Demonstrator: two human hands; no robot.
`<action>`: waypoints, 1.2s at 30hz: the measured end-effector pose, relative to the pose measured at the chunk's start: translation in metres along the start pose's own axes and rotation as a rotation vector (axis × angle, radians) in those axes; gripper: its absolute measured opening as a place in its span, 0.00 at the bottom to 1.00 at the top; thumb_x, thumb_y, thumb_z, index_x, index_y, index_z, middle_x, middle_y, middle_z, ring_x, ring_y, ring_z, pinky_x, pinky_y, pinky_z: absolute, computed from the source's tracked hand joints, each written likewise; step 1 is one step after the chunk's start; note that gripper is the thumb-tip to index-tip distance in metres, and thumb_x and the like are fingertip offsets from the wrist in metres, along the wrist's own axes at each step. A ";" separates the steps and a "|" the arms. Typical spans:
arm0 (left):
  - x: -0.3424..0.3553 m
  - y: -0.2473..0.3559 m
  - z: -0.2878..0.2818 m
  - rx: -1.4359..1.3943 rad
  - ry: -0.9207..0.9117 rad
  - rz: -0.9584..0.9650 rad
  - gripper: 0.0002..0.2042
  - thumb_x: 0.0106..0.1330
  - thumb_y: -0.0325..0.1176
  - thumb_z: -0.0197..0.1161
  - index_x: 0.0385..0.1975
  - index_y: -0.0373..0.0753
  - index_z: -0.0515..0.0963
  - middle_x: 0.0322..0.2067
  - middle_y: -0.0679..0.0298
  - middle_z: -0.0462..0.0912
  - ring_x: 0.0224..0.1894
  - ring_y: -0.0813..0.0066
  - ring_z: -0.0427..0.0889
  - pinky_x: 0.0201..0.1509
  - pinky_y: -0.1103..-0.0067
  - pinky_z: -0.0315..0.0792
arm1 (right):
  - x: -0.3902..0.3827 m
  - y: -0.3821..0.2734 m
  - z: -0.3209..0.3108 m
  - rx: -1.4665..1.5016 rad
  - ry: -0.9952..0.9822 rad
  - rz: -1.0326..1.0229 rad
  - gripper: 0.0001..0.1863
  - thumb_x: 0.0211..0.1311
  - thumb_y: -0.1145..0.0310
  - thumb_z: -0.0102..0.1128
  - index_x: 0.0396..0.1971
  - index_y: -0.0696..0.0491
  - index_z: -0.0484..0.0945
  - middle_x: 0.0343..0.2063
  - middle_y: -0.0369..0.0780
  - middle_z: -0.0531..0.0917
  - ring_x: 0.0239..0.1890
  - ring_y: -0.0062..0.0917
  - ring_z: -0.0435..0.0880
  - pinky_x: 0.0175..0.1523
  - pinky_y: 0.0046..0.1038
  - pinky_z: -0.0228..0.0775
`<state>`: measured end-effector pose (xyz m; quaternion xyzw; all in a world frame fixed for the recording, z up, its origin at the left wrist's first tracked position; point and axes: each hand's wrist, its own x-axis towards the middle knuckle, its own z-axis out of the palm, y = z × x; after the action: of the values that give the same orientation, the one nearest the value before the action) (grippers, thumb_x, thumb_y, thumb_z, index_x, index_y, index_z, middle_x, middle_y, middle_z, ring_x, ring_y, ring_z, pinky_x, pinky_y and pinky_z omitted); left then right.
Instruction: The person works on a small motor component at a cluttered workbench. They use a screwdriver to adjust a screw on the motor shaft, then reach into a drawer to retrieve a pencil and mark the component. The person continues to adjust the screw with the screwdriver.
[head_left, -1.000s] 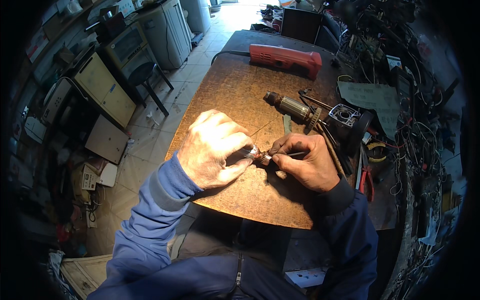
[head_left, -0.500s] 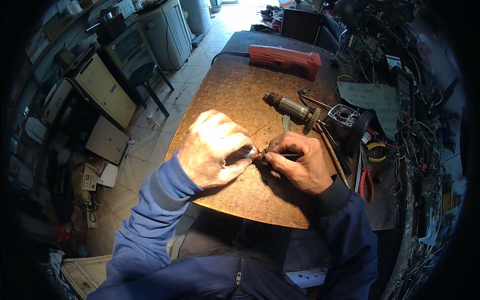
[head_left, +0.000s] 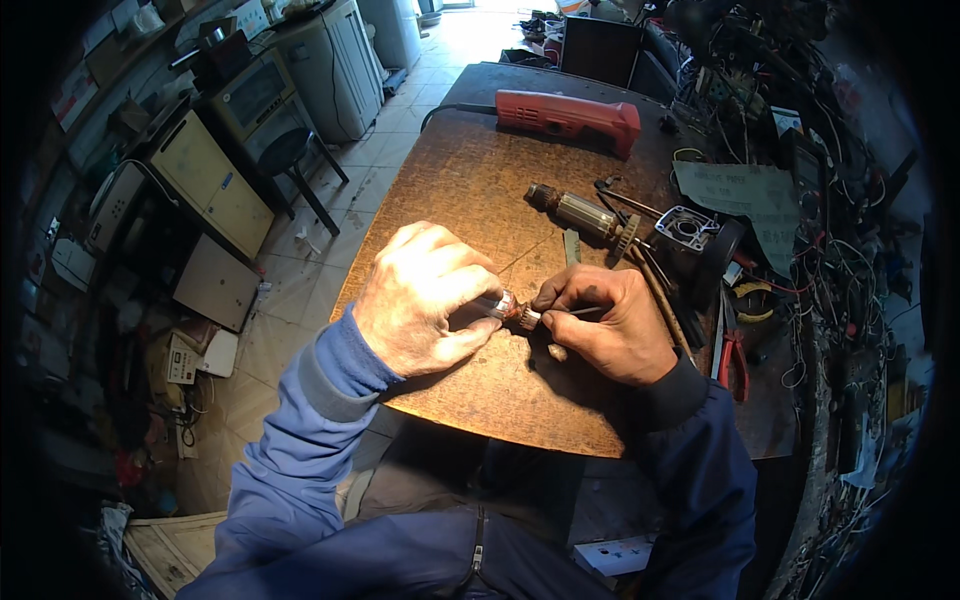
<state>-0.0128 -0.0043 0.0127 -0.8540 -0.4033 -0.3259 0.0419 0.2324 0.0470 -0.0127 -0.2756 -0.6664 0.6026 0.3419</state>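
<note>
My left hand [head_left: 425,300] is closed around a small motor armature [head_left: 529,318], whose copper windings and ribbed commutator stick out to the right past my thumb and fingertips. The rest of it is hidden in the palm. Close against the commutator end, my right hand [head_left: 618,328] pinches a thin metal rod [head_left: 584,311] between thumb and forefinger. Whether this rod is the armature's shaft or a separate tool I cannot tell. Beyond the right hand lie a narrow greenish strip [head_left: 572,247] and a larger armature [head_left: 586,213] with a toothed wheel.
A red power tool housing [head_left: 566,116] lies at the far end of the wooden table [head_left: 450,190]. To the right are a metal gear housing [head_left: 686,228], a greenish printed sheet [head_left: 735,195] and red-handled pliers [head_left: 736,365]. Tangled wires crowd the right side; a black stool [head_left: 287,150] stands left.
My right fingertips have drawn slightly right, away from the commutator, so more of it shows. The left hand has hardly moved and keeps its hold.
</note>
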 end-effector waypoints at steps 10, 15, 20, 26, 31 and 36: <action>-0.003 -0.001 0.002 0.002 -0.022 -0.018 0.16 0.47 0.36 0.80 0.37 0.44 0.85 0.38 0.65 0.87 0.42 0.61 0.83 0.55 0.62 0.74 | 0.001 0.005 -0.006 -0.007 0.023 0.016 0.02 0.63 0.82 0.67 0.30 0.64 0.84 0.25 0.39 0.88 0.22 0.15 0.83 0.27 0.19 0.74; -0.003 -0.001 0.002 0.005 -0.024 -0.025 0.16 0.47 0.36 0.81 0.36 0.43 0.85 0.38 0.65 0.87 0.43 0.61 0.83 0.55 0.62 0.74 | 0.001 0.007 -0.006 -0.020 0.011 0.005 0.03 0.64 0.82 0.67 0.30 0.64 0.84 0.24 0.39 0.87 0.22 0.15 0.83 0.26 0.19 0.73; -0.001 0.000 0.001 -0.002 -0.013 -0.014 0.16 0.46 0.33 0.81 0.36 0.43 0.87 0.37 0.64 0.88 0.41 0.62 0.84 0.51 0.65 0.75 | 0.002 0.009 -0.007 -0.018 0.007 -0.008 0.03 0.64 0.82 0.67 0.30 0.64 0.84 0.23 0.39 0.87 0.22 0.15 0.83 0.27 0.19 0.73; -0.004 -0.001 0.002 0.002 -0.022 -0.021 0.16 0.48 0.36 0.81 0.36 0.44 0.85 0.37 0.65 0.87 0.43 0.61 0.83 0.56 0.62 0.74 | 0.002 0.010 0.000 -0.009 0.004 -0.044 0.04 0.66 0.79 0.69 0.30 0.63 0.84 0.25 0.37 0.84 0.23 0.15 0.81 0.27 0.20 0.71; -0.003 -0.002 0.004 -0.002 -0.014 -0.015 0.15 0.48 0.36 0.80 0.36 0.44 0.85 0.37 0.66 0.87 0.43 0.61 0.83 0.55 0.62 0.74 | 0.005 0.018 -0.001 -0.210 0.016 -0.224 0.05 0.67 0.78 0.69 0.30 0.62 0.83 0.28 0.37 0.83 0.23 0.15 0.80 0.27 0.21 0.70; -0.003 -0.002 0.002 -0.011 -0.028 -0.019 0.15 0.48 0.36 0.80 0.36 0.44 0.85 0.37 0.65 0.87 0.43 0.61 0.83 0.55 0.62 0.74 | 0.003 0.010 0.000 -0.054 -0.020 -0.092 0.06 0.65 0.81 0.67 0.28 0.63 0.82 0.29 0.38 0.84 0.23 0.15 0.81 0.27 0.21 0.71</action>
<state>-0.0148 -0.0044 0.0090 -0.8549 -0.4101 -0.3165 0.0284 0.2299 0.0510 -0.0223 -0.2479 -0.6977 0.5706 0.3552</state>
